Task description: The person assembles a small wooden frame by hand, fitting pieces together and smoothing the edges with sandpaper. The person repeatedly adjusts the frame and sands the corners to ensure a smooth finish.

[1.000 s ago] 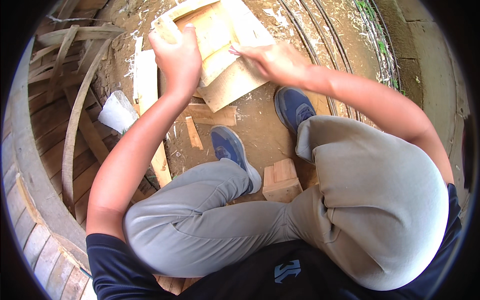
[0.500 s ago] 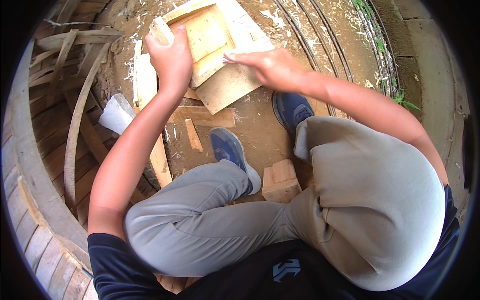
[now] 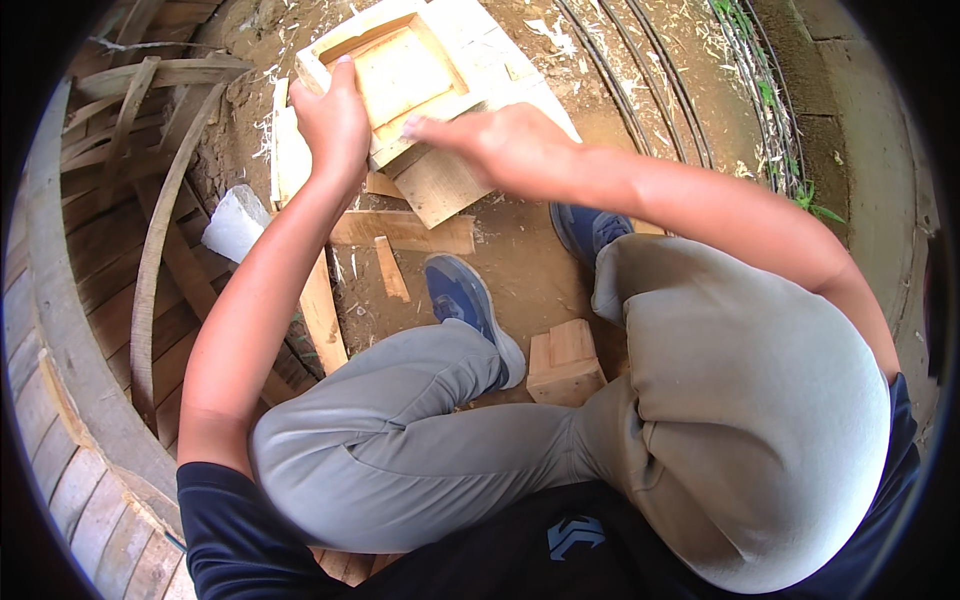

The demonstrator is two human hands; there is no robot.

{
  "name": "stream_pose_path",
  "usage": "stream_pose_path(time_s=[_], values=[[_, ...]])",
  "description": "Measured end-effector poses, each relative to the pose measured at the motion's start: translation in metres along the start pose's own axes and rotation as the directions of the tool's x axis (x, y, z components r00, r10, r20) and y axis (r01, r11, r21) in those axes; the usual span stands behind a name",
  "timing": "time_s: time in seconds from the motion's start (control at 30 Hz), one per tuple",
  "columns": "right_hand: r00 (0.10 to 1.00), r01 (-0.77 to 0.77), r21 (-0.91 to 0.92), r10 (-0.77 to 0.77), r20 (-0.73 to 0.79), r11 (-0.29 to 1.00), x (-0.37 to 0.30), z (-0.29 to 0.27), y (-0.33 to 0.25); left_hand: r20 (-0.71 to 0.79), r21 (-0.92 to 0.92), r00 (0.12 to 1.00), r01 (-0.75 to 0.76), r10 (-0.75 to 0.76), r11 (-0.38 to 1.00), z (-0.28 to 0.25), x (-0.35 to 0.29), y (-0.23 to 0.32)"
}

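A shallow, square wooden box [image 3: 405, 68] with a raised rim is tilted over a pale board at the top of the view. My left hand [image 3: 335, 125] grips its left side, thumb over the rim and the other fingers hidden. At the near edge, my right hand [image 3: 490, 145] is closed against the box, its thumb on the rim. Motion blurs that hand, and most of its fingers are out of sight. Under the box lies a flat wooden board [image 3: 435, 188], its near corner jutting toward me.
Wood offcuts [image 3: 392, 268] and shavings lie on the dirt floor. A wooden block [image 3: 563, 362] stands beside my shoes [image 3: 462, 290]. On the left are a white chunk [image 3: 236, 222] and a curved slatted wooden structure [image 3: 150, 240]. Dark cables [image 3: 640, 80] run along the right.
The box has turned and shifted slightly, so its inside shows more squarely. My right hand has slid left along its near edge. My left hand keeps its grip.
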State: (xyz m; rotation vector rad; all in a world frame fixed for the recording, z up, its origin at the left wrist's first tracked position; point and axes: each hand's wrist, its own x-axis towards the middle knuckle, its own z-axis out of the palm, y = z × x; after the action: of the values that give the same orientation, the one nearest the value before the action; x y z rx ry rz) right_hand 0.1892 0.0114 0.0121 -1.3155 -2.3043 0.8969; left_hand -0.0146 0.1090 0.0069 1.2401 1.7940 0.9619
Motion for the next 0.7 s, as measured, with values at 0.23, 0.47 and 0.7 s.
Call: stream_pose_path(time_s=[0.23,0.47,0.7], values=[[0.981,0.13,-0.034,-0.134,-0.138,0.991,0.011,0.012,-0.002,0.018,-0.052,1.0,0.027,-0.026,0.998,-0.002,0.005,-0.006],[0.979,0.154,-0.116,-0.167,-0.113,0.981,0.011,0.005,0.013,0.011,0.046,0.993,-0.114,0.114,0.992,-0.006,0.002,-0.008],[0.974,0.172,-0.181,-0.195,-0.117,0.968,0.007,0.009,-0.013,0.045,0.058,0.988,-0.147,0.145,0.987,-0.001,-0.005,0.01]])
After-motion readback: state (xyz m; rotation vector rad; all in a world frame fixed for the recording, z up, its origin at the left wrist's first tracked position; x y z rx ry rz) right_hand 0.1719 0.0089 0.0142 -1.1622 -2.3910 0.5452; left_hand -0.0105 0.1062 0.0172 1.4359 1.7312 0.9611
